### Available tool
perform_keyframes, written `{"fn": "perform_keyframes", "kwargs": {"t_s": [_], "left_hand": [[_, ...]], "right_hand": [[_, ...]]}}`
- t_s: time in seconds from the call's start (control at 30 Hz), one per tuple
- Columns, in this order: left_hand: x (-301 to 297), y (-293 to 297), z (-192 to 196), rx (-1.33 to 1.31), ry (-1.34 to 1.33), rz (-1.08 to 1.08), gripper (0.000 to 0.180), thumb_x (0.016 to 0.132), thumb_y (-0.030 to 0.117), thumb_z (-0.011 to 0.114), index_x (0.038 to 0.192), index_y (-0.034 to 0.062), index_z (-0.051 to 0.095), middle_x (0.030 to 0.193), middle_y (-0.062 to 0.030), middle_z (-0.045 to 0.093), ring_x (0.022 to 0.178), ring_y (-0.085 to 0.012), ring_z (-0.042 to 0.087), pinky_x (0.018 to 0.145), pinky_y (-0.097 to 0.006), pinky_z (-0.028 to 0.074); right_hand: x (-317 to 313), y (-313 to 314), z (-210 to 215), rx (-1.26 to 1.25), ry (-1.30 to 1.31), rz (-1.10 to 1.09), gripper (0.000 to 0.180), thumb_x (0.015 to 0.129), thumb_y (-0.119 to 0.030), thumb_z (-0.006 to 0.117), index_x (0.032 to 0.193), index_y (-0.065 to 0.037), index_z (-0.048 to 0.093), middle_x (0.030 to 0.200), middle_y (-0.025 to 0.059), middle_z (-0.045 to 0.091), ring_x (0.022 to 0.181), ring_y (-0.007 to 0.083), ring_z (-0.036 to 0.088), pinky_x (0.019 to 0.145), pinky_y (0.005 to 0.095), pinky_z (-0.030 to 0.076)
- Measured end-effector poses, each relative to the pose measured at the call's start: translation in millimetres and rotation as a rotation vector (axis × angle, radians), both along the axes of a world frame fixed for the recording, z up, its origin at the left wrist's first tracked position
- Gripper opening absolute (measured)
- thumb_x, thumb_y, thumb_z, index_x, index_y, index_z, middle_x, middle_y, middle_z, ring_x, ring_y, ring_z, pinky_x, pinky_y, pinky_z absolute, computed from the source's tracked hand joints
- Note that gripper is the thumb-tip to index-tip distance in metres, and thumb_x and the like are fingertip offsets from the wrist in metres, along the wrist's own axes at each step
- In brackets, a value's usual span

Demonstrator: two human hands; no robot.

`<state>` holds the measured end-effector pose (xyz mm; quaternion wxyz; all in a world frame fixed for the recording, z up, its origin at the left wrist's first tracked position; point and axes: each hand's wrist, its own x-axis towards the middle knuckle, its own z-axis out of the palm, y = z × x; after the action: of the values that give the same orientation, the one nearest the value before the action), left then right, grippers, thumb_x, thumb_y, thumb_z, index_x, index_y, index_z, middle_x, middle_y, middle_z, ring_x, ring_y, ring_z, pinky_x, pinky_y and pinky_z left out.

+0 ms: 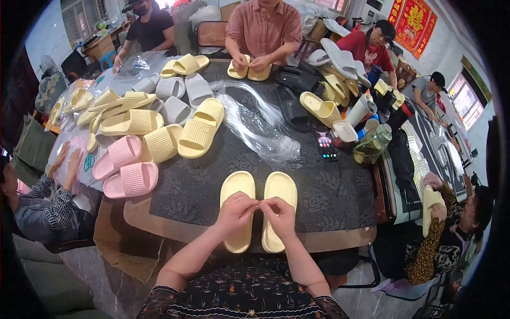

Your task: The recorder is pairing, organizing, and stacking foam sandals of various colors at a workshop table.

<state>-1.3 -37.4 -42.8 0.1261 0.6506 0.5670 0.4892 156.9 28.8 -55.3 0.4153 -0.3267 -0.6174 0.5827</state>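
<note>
A glass jar (372, 144) of dark liquid stands right of the pale yellow slippers (258, 210), which lie side by side at the near edge of the dark table (329, 191). Left hand (235, 211) and right hand (280, 214) meet fingertip to fingertip above them, pinching something too small to identify. Pink slippers (125, 167) lie left; a phone (325, 144) lies beyond.

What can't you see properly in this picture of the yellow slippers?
- Head view: whatever the left hand and right hand pinch between their fingertips is too small to tell.
- The middle of both yellow slippers is hidden by those hands.
- The phone screen is too small to make out.
- The picture's corners are black from the lens rim.
</note>
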Motion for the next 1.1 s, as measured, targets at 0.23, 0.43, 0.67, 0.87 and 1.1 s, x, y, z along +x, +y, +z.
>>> {"fn": "perform_keyframes", "kwargs": {"t_s": [0.23,0.43,0.67,0.87,1.1], "left_hand": [[0,-1,-1,0.029,-0.03,-0.028,0.01,0.08,0.006,0.068,0.09,0.0058,0.07,0.081,-0.0091,0.066,0.081,-0.0277,0.063,0.074,-0.037,0.051],[-4,0,3,-0.02,-0.004,-0.045,0.009,0.081,0.007,0.068,0.09,0.0055,0.07,0.081,-0.0086,0.067,0.082,-0.0265,0.063,0.075,-0.036,0.051],[-45,30,-11,-0.105,-0.743,0.198,0.045,0.089,0.004,0.063,0.131,0.0057,0.048,0.115,-0.0088,0.058,0.099,-0.0184,0.059,0.085,-0.03,0.052],[-156,63,-37,0.211,-0.747,0.374,0.046,0.095,0.007,0.055,0.138,0.0011,0.039,0.117,-0.011,0.051,0.105,-0.0196,0.057,0.092,-0.034,0.05],[-193,80,-24,0.133,-1.604,0.076,0.036,0.097,0.022,0.057,0.128,0.0041,0.05,0.127,-0.0114,0.05,0.101,-0.0304,0.063,0.08,-0.033,0.056]], "right_hand": [[13,9,1,0.036,-0.004,0.004,0.007,0.086,-0.009,0.073,0.088,-0.002,0.071,0.074,-0.0033,0.064,0.064,0.001,0.053,0.056,0.018,0.039],[13,4,7,0.102,-0.145,0.017,0.008,0.086,-0.009,0.072,0.088,-0.001,0.07,0.073,-0.002,0.064,0.064,0.002,0.052,0.056,0.0184,0.04],[30,-5,20,0.195,-0.367,-0.189,0.026,0.082,-0.017,0.076,0.101,-0.001,0.066,0.095,0.0114,0.068,0.074,0.0179,0.068,0.062,0.0255,0.053],[24,-15,5,0.382,-0.892,-0.086,0.064,0.078,-0.059,0.071,0.102,0.001,0.062,0.088,0.0183,0.064,0.076,0.0317,0.066,0.068,0.0405,0.053],[3,0,5,0.393,-1.042,0.0,0.053,0.085,-0.055,0.062,0.078,-0.002,0.066,0.068,0.0141,0.065,0.063,0.032,0.065,0.06,0.0422,0.052]]}}
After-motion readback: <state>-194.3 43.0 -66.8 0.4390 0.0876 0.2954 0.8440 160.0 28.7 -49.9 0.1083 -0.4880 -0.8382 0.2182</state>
